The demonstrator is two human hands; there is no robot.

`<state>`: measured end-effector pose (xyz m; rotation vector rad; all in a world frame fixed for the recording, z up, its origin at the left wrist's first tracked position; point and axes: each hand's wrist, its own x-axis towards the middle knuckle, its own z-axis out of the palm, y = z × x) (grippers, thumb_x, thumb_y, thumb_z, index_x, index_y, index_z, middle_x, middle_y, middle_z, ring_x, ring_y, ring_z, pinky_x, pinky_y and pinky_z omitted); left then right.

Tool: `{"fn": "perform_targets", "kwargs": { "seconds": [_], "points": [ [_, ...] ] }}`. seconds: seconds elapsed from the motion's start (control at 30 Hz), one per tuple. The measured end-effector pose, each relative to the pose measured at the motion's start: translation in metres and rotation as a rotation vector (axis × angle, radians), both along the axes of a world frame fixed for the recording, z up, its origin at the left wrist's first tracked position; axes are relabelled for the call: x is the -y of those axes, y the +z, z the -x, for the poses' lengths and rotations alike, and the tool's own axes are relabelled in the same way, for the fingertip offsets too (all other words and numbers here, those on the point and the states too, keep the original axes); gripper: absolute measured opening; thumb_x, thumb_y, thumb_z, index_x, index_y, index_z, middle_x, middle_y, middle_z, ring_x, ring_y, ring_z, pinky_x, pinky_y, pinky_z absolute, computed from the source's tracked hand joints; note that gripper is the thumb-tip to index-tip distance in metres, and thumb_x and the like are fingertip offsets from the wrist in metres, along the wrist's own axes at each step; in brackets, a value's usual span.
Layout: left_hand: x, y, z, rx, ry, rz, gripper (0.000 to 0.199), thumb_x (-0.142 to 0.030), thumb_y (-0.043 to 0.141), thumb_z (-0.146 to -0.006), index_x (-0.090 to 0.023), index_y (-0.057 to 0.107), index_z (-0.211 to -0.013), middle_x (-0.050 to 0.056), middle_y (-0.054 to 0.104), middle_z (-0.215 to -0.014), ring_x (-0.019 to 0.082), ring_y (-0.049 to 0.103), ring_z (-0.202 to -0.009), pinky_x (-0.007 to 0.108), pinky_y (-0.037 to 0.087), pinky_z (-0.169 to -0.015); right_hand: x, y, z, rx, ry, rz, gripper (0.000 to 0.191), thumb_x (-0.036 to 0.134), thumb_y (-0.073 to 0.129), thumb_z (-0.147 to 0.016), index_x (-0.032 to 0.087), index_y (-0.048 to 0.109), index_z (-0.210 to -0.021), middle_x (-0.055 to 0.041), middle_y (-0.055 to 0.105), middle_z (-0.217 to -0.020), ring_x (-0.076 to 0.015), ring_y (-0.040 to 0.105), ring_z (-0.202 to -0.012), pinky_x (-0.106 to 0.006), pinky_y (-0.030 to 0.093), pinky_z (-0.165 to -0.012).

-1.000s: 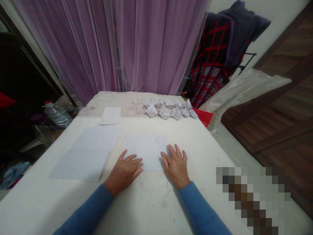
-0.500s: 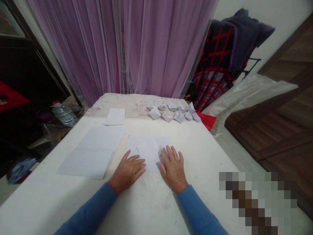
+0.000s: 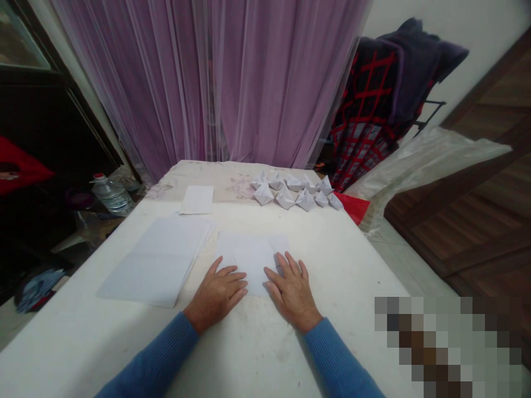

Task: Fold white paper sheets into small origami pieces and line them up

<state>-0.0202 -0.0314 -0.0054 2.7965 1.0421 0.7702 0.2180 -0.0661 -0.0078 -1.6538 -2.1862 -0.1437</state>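
White paper [image 3: 253,251] lies in front of me on the table, with a smaller folded-looking piece on top of a larger sheet; their edges blend together. My left hand [image 3: 219,290] rests palm down on its lower left part, fingers stretched and apart. On the lower right part lies my right hand [image 3: 292,290], also flat with its fingers spread. To the left is a stack of large white sheets [image 3: 157,260]. A smaller white paper pad [image 3: 197,199] sits behind that stack. Several folded paper boats [image 3: 284,197] stand in two rows at the far right.
The white table [image 3: 257,354] has a floral cloth [image 3: 236,179] at its far end. Behind it hang purple curtains [image 3: 265,83]. A red item [image 3: 352,207] shows at the right edge. On the left stands a large water bottle [image 3: 111,193]; a wooden door [image 3: 456,210] is at the right.
The small piece of paper now lies flatter on the sheet, its raised edges lowered. My right hand's fingers have shifted slightly inward and down; my left hand stays nearly in place.
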Motion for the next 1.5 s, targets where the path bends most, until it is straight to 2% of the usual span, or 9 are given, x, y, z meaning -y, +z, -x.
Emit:
{"fn": "perform_targets", "kwargs": {
  "seconds": [0.23, 0.43, 0.53, 0.77, 0.87, 0.97, 1.1, 1.5],
  "points": [
    [0.0, 0.001, 0.0, 0.015, 0.0, -0.004, 0.023, -0.03, 0.049, -0.095, -0.026, 0.071, -0.098, -0.001, 0.074, -0.105, 0.021, 0.064, -0.106, 0.052, 0.022, -0.113, -0.001, -0.001, -0.006, 0.026, -0.201, -0.007, 0.028, 0.034, 0.05, -0.093, 0.028, 0.068, -0.114, -0.0107, 0.052, -0.14, -0.0328, 0.036, -0.135, -0.056, 0.025, -0.107],
    [-0.002, -0.001, -0.002, 0.034, 0.012, -0.011, 0.024, -0.031, 0.047, -0.096, -0.026, 0.071, -0.093, -0.002, 0.075, -0.101, 0.021, 0.064, -0.104, 0.051, 0.019, -0.114, -0.002, -0.004, -0.006, 0.021, -0.213, 0.032, 0.031, 0.033, 0.048, -0.094, 0.025, 0.065, -0.119, -0.0099, 0.053, -0.139, -0.0315, 0.037, -0.134, -0.054, 0.027, -0.106],
    [-0.003, 0.004, -0.007, 0.003, 0.016, -0.027, 0.023, -0.035, 0.05, -0.094, -0.026, 0.07, -0.096, -0.001, 0.075, -0.097, 0.021, 0.063, -0.103, 0.05, 0.018, -0.115, -0.003, -0.007, -0.007, -0.008, -0.228, 0.05, 0.031, 0.033, 0.049, -0.094, 0.027, 0.066, -0.119, -0.009, 0.054, -0.139, -0.0308, 0.039, -0.133, -0.053, 0.029, -0.105],
    [0.0, 0.025, -0.048, -0.244, 0.112, -0.016, 0.04, -0.05, 0.053, -0.09, -0.029, 0.06, -0.123, 0.004, 0.068, -0.096, 0.023, 0.059, -0.095, 0.056, 0.02, -0.111, -0.002, -0.009, -0.009, -0.049, -0.252, 0.036, 0.031, 0.032, 0.049, -0.094, 0.031, 0.066, -0.119, -0.0075, 0.053, -0.14, -0.0291, 0.038, -0.134, -0.051, 0.027, -0.106],
    [-0.001, 0.027, -0.067, -0.339, 0.164, -0.011, 0.052, -0.059, 0.053, -0.086, -0.029, 0.058, -0.128, 0.007, 0.065, -0.099, 0.026, 0.059, -0.095, 0.058, 0.022, -0.108, -0.004, -0.012, -0.012, -0.052, -0.236, 0.04, 0.031, 0.033, 0.05, -0.093, 0.032, 0.066, -0.119, -0.0076, 0.053, -0.139, -0.0307, 0.039, -0.133, -0.053, 0.028, -0.104],
    [-0.002, 0.026, -0.074, -0.369, 0.181, -0.003, 0.058, -0.065, 0.054, -0.083, -0.028, 0.059, -0.128, 0.009, 0.065, -0.1, 0.028, 0.058, -0.096, 0.06, 0.02, -0.108, -0.005, -0.016, -0.014, -0.049, -0.231, 0.035, 0.031, 0.034, 0.05, -0.092, 0.033, 0.066, -0.119, -0.0077, 0.054, -0.139, -0.0317, 0.039, -0.133, -0.054, 0.028, -0.103],
    [-0.002, 0.026, -0.071, -0.373, 0.161, -0.016, 0.058, -0.065, 0.054, -0.082, -0.027, 0.061, -0.125, 0.009, 0.065, -0.099, 0.027, 0.057, -0.095, 0.06, 0.017, -0.109, -0.005, -0.016, -0.013, -0.041, -0.238, 0.026, 0.031, 0.033, 0.05, -0.092, 0.032, 0.066, -0.119, -0.0076, 0.054, -0.138, -0.0311, 0.039, -0.132, -0.053, 0.028, -0.104],
    [0.009, 0.024, -0.048, -0.358, 0.139, -0.004, 0.049, -0.058, 0.054, -0.087, -0.024, 0.061, -0.121, 0.008, 0.066, -0.107, 0.026, 0.059, -0.098, 0.059, 0.019, -0.11, -0.005, -0.013, -0.013, -0.071, -0.233, 0.032, 0.031, 0.031, 0.049, -0.093, 0.032, 0.066, -0.118, -0.0072, 0.054, -0.138, -0.0296, 0.041, -0.131, -0.053, 0.029, -0.103]
  ]
}}
